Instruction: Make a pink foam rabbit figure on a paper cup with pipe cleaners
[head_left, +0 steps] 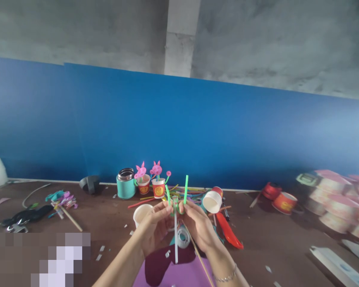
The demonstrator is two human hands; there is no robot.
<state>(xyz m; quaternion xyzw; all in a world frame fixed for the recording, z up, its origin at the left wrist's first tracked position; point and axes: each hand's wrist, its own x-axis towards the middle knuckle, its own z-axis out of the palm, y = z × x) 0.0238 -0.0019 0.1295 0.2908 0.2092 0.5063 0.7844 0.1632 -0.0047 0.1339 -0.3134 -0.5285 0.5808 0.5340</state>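
Observation:
My left hand (161,215) and my right hand (195,219) meet in the middle of the view, fingers pinched around a straw piece. It has a pale straight straw (176,239) pointing down towards me, with a bent green straw (186,189) rising at the right and a shorter one at the left. Both hands grip the green part near the joint; the exact join is partly hidden by fingers. Below them lie a roll of tape (183,236), a thin wooden stick (201,261) and a purple sheet (179,275). A white paper cup (142,213) stands just behind my left hand.
Two red paper cups with pink animal figures (159,187) stand beside a turquoise thermos (126,184). Loose coloured straws lie behind my hands. A tipped cup (212,201) and a red pouch (229,231) lie right; stacked patterned cups (340,203) and a power strip (337,265) lie further right.

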